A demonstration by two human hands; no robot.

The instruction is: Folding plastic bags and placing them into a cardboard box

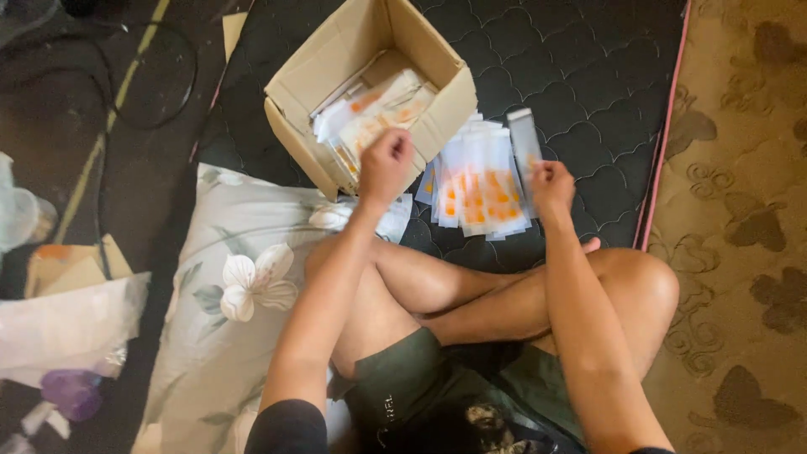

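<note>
Nearest the camera are the person's crossed bare legs (504, 294) and dark green shorts (412, 378), seated on a black quilted mattress (588, 76). At the far left lie crumpled clear plastic bags (67, 324), and beside the legs a floral pillow (235, 294). Next comes an open cardboard box (370, 84) holding white-and-orange packets (378, 109). The left hand (385, 164) hovers at the box's front edge, fingers curled into a loose fist; whether it holds anything cannot be told. Right of the box, a fanned pile of flat packets (479, 189) rests on the mattress. The right hand (551, 185) pinches the lower end of one slim clear packet (524, 143), which stands upright above the fingers, just beside the pile. Furthest right is patterned brown carpet (740, 210).
</note>
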